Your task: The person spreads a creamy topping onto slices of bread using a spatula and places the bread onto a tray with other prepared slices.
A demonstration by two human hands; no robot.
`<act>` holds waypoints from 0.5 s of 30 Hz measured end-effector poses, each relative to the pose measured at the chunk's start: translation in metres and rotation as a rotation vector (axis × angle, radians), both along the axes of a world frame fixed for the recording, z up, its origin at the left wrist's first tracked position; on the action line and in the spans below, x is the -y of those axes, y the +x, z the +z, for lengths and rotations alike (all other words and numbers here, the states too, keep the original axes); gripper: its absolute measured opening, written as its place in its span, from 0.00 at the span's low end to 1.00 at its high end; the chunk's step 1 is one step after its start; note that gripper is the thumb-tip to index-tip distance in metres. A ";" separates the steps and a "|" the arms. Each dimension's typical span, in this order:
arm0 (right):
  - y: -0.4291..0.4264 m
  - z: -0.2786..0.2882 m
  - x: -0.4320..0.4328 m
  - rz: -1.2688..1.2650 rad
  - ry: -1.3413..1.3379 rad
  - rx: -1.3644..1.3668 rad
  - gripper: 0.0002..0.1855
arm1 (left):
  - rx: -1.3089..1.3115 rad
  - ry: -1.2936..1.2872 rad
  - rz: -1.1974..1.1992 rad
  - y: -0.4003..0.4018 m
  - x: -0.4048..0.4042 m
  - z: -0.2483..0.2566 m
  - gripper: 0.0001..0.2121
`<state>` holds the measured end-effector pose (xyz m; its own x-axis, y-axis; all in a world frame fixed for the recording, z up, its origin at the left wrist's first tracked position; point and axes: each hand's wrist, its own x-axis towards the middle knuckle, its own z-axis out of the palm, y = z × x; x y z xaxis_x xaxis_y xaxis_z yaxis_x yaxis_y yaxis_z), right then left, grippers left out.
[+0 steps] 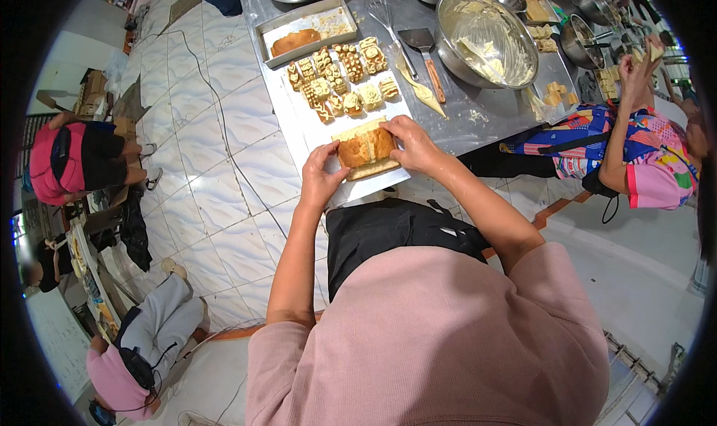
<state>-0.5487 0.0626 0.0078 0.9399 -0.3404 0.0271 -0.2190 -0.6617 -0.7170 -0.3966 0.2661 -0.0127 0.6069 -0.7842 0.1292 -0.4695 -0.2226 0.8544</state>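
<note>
A sponge cake piece with a split brown crust lies near the front end of a white board. Paler sponge shows along its far and near sides. My left hand grips its left end, thumb at the near corner and fingers at the far one. At the right end, my right hand holds it between thumb and fingers. Just beyond stand several small cake pieces with piped cream patterns. Behind them, a rectangular metal pan contains a brown-crusted cake piece and crumbs.
Right of the board lie a wire whisk, a wooden-handled spatula and a cream-filled piping bag. A large steel bowl holds cream. One person stands at the table's right. A cable crosses the tiled floor.
</note>
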 end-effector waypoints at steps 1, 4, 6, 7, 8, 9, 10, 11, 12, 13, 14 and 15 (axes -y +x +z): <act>0.000 0.000 0.000 -0.002 0.001 0.005 0.34 | 0.000 -0.001 -0.002 0.000 0.001 0.001 0.28; 0.001 0.004 -0.001 -0.001 0.031 -0.016 0.33 | -0.041 0.015 0.007 0.000 -0.001 0.001 0.29; 0.001 0.008 -0.001 -0.001 0.058 -0.042 0.33 | -0.056 0.007 0.009 -0.001 -0.002 0.000 0.30; 0.001 0.010 -0.001 0.013 0.065 -0.052 0.34 | -0.054 0.007 0.011 -0.001 -0.003 0.000 0.30; 0.000 0.011 0.000 0.023 0.071 -0.064 0.35 | -0.059 0.009 0.009 -0.002 -0.003 0.003 0.31; -0.001 0.011 0.000 0.022 0.072 -0.064 0.35 | -0.063 0.012 0.008 -0.003 -0.002 0.005 0.32; -0.003 0.012 -0.001 0.013 0.075 -0.070 0.37 | -0.063 0.012 0.007 -0.004 -0.002 0.007 0.32; -0.004 0.012 -0.002 0.004 0.078 -0.075 0.38 | -0.070 0.024 0.025 -0.006 -0.001 0.009 0.32; -0.005 0.013 -0.002 0.004 0.078 -0.075 0.38 | -0.076 0.037 0.043 -0.008 -0.001 0.011 0.33; -0.007 0.013 -0.003 -0.006 0.062 -0.088 0.39 | -0.076 0.037 0.042 -0.009 -0.001 0.012 0.33; -0.007 0.013 -0.004 -0.014 0.045 -0.102 0.40 | -0.066 0.029 0.051 -0.009 -0.001 0.013 0.33; -0.008 0.012 -0.004 -0.015 0.045 -0.101 0.40 | -0.057 0.021 0.061 -0.010 -0.001 0.013 0.33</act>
